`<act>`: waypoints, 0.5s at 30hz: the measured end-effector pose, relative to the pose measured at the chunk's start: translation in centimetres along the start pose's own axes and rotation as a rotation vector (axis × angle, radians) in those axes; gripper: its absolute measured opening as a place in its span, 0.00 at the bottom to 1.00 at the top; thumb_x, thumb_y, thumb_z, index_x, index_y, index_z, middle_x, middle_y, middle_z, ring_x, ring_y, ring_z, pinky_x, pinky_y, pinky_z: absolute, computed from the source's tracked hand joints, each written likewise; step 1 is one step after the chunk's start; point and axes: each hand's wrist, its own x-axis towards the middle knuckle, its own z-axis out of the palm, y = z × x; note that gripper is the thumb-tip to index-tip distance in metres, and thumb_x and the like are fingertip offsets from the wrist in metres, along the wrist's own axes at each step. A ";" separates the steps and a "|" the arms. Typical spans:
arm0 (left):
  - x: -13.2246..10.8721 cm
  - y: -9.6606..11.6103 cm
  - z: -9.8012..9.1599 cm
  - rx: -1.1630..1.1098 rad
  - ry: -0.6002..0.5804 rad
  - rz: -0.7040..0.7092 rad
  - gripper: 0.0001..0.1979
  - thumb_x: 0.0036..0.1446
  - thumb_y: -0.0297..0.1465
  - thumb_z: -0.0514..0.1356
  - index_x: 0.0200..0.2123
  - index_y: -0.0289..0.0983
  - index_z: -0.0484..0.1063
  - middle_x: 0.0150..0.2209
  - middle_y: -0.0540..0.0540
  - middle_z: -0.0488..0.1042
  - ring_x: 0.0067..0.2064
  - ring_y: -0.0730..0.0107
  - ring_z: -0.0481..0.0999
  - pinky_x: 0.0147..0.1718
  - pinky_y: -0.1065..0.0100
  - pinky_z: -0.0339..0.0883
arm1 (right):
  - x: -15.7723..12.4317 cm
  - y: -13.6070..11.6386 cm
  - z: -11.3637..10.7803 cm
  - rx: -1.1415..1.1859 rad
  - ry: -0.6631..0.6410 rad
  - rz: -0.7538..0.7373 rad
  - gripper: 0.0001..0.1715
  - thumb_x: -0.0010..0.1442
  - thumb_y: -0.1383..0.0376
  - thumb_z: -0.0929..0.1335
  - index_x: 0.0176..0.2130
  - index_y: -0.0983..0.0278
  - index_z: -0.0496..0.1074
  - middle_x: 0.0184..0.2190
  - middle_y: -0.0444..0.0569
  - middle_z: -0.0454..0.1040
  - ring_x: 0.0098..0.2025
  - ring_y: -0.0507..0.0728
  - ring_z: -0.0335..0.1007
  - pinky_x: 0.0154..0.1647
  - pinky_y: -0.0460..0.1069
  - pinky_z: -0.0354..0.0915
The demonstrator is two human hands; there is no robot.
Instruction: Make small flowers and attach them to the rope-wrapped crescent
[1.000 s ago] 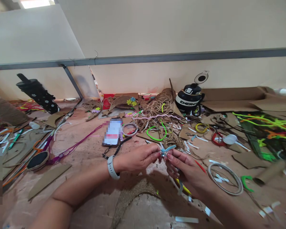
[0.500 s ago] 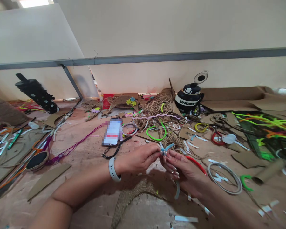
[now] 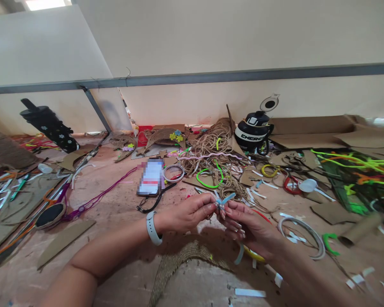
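A phone [image 3: 150, 178] lies on the worktop [image 3: 112, 196], the left hand [image 3: 190, 212] tightly pinches a blue strip [image 3: 228, 198] raised well in from the back edge, the right hand [image 3: 247, 225] also closes its fingertips on it, and a bottle [image 3: 252, 135] stands near that edge.

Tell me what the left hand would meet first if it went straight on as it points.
Beyond the blue strip that it pinches, the left hand would likely meet the right hand first, just across the strip; exact depth is unclear.
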 end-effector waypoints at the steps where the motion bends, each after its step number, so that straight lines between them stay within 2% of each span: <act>1: -0.1 0.0 -0.1 -0.020 -0.006 -0.010 0.11 0.67 0.34 0.46 0.37 0.36 0.63 0.31 0.49 0.63 0.34 0.73 0.63 0.37 0.71 0.62 | 0.0 -0.1 0.1 -0.016 0.008 -0.003 0.14 0.48 0.60 0.77 0.26 0.66 0.72 0.16 0.37 0.57 0.17 0.44 0.42 0.16 0.40 0.45; 6: -0.4 0.5 -0.4 -0.029 0.026 -0.063 0.17 0.68 0.38 0.44 0.35 0.35 0.65 0.31 0.49 0.64 0.34 0.73 0.64 0.36 0.71 0.63 | 0.1 -0.3 0.3 -0.108 0.047 -0.031 0.16 0.49 0.57 0.76 0.29 0.65 0.72 0.17 0.37 0.58 0.17 0.44 0.44 0.16 0.40 0.44; 10: -0.3 0.5 -0.3 0.029 0.042 -0.051 0.16 0.68 0.37 0.43 0.34 0.36 0.64 0.32 0.48 0.65 0.37 0.71 0.65 0.39 0.69 0.63 | 0.2 -0.1 0.1 -0.196 0.070 -0.075 0.18 0.47 0.55 0.77 0.31 0.65 0.73 0.18 0.37 0.61 0.17 0.44 0.48 0.17 0.41 0.47; 15: 0.2 0.3 0.0 -0.013 0.013 -0.068 0.14 0.67 0.36 0.45 0.32 0.36 0.61 0.29 0.51 0.61 0.33 0.73 0.62 0.37 0.71 0.62 | 0.2 0.1 -0.1 -0.323 0.069 -0.111 0.19 0.49 0.53 0.75 0.29 0.65 0.71 0.17 0.37 0.61 0.18 0.45 0.50 0.17 0.42 0.47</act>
